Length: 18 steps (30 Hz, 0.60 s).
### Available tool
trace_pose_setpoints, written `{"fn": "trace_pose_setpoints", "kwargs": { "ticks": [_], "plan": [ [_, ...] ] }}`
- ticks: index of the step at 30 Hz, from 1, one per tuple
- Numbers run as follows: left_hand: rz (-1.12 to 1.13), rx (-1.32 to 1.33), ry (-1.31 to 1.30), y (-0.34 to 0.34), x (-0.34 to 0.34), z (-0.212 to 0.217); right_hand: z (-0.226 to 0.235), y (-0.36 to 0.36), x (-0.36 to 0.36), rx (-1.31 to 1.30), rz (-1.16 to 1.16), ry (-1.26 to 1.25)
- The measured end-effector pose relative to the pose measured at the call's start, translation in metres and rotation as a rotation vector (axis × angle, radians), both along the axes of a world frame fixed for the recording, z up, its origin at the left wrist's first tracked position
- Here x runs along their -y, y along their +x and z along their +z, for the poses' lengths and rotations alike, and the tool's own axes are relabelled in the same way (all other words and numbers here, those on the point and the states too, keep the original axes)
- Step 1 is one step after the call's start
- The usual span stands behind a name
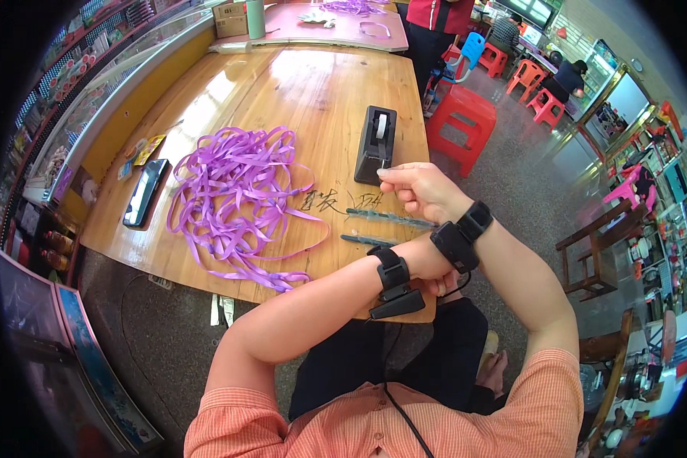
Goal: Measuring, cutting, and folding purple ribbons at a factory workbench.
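Note:
My right hand (424, 188) pinches the end of the tape (383, 163) at the front of a black tape dispenser (374, 149), which holds a white roll. My left arm reaches across to the right, and its hand (437, 281) is mostly hidden behind my right wrist. The fingers that show are curled; what they hold, if anything, cannot be made out. Two thin dark green strips (382, 217) lie side by side on the wooden table (320, 84), close to my left wrist. A loose heap of purple ribbon (237, 191) is spread left of the dispenser.
A phone (146, 192) and a small yellow packet (149, 150) lie left of the ribbon. Beyond is a pink table (282, 19) with more purple ribbon and a green bottle (255, 19). A red stool (462, 130) stands right of the table; a person (439, 15) stands at the far end.

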<state>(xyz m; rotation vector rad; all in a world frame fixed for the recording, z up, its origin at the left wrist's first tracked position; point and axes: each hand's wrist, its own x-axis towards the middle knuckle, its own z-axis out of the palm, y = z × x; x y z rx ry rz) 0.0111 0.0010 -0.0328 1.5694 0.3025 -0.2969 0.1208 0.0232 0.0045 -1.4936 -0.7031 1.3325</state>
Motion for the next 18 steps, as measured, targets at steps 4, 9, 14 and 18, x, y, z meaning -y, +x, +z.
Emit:
{"fn": "trace_pose_setpoints", "kwargs": {
  "ticks": [4, 9, 14, 18],
  "plan": [
    [-0.074, -0.087, -0.022, 0.005, 0.001, -0.004, 0.000, 0.007, -0.005, 0.223, 0.083, -0.055],
    [-0.065, -0.017, 0.016, 0.013, 0.000, -0.024, 0.010, 0.009, 0.008, 0.247, 0.135, -0.059],
    [-0.052, -0.039, 0.064, -0.002, -0.003, 0.011, 0.046, 0.045, 0.052, 0.325, 0.211, 0.062],
    [-0.030, -0.091, 0.070, -0.005, -0.005, 0.021, 0.054, 0.061, 0.102, 0.529, 0.271, 0.051]
  ]
}}
